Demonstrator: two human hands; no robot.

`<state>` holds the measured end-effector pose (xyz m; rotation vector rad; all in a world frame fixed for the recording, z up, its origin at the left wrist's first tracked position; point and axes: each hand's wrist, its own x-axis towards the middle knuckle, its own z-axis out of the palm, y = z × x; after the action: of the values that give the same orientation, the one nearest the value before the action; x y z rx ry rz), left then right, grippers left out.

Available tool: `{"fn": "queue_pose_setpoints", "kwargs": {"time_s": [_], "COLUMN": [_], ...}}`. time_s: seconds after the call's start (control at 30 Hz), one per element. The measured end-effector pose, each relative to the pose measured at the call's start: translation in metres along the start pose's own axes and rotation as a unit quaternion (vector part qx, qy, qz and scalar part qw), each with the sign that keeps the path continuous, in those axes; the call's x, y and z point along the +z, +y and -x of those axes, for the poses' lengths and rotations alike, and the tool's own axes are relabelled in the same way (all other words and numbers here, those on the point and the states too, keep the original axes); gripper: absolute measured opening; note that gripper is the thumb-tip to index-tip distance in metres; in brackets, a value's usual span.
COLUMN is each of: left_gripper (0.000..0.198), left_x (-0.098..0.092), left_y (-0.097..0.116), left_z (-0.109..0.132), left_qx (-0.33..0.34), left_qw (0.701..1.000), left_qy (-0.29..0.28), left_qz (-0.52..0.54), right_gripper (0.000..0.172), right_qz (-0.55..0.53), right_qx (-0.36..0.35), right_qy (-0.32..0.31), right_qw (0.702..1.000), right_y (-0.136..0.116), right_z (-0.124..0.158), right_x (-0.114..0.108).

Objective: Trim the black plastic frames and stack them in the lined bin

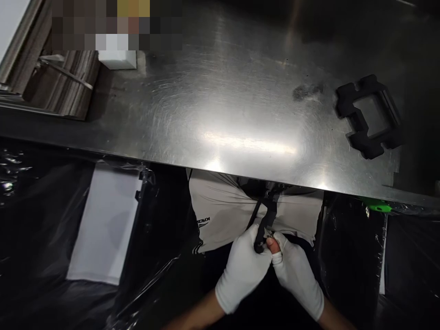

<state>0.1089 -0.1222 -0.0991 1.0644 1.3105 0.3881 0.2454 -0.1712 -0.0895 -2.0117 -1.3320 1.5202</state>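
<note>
Both my hands wear white gloves and meet below the near edge of the steel table (240, 114), over my lap. My left hand (244, 270) is closed around the lower end of a slim black strap-like part (266, 222) that runs up toward the table edge. My right hand (297, 275) is closed in a pinch against the same part, with a bare fingertip poking out of the glove. What exactly the fingers pinch is too small to make out. Behind the hands lie my light shorts (223, 206).
A black foam frame (369, 117) lies on the table at the right. A white block (118, 58) and a stack of brown cardboard (65, 82) sit at the back left. Black plastic bags (41, 229) hang on both sides below, one holding a white sheet (103, 224). A green object (378, 206) peeks out right.
</note>
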Motion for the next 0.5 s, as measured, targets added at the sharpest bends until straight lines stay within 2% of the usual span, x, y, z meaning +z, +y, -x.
{"fn": "queue_pose_setpoints", "kwargs": {"time_s": [0.13, 0.23, 0.3, 0.37, 0.43, 0.5], "left_gripper": [0.004, 0.022, 0.034, 0.037, 0.029, 0.018], "left_x": [-0.003, -0.009, -0.014, -0.02, -0.029, -0.04], "left_y": [0.002, 0.004, 0.006, 0.011, 0.018, 0.025], "left_z": [-0.001, -0.001, -0.003, -0.006, -0.012, -0.019], "left_qx": [-0.009, -0.019, -0.024, -0.019, -0.006, 0.01], "left_qw": [1.0, 0.999, 0.999, 0.999, 0.997, 0.991], "left_qy": [-0.017, -0.029, -0.031, -0.048, -0.082, -0.122], "left_qz": [0.02, 0.027, 0.023, 0.014, -0.009, -0.051], "right_gripper": [0.054, 0.05, 0.046, 0.039, 0.03, 0.034], "right_qz": [0.011, -0.001, -0.019, -0.02, 0.002, 0.034], "right_qx": [-0.017, -0.036, -0.024, -0.029, -0.088, -0.164], "right_qy": [-0.032, -0.047, 0.001, 0.088, 0.147, 0.133], "right_qw": [0.999, 0.998, 1.0, 0.996, 0.985, 0.977], "right_y": [0.005, 0.013, 0.017, 0.017, 0.012, 0.004], "right_z": [0.001, 0.001, -0.002, -0.011, -0.025, -0.041], "right_x": [-0.011, -0.027, -0.04, -0.052, -0.063, -0.073]}}
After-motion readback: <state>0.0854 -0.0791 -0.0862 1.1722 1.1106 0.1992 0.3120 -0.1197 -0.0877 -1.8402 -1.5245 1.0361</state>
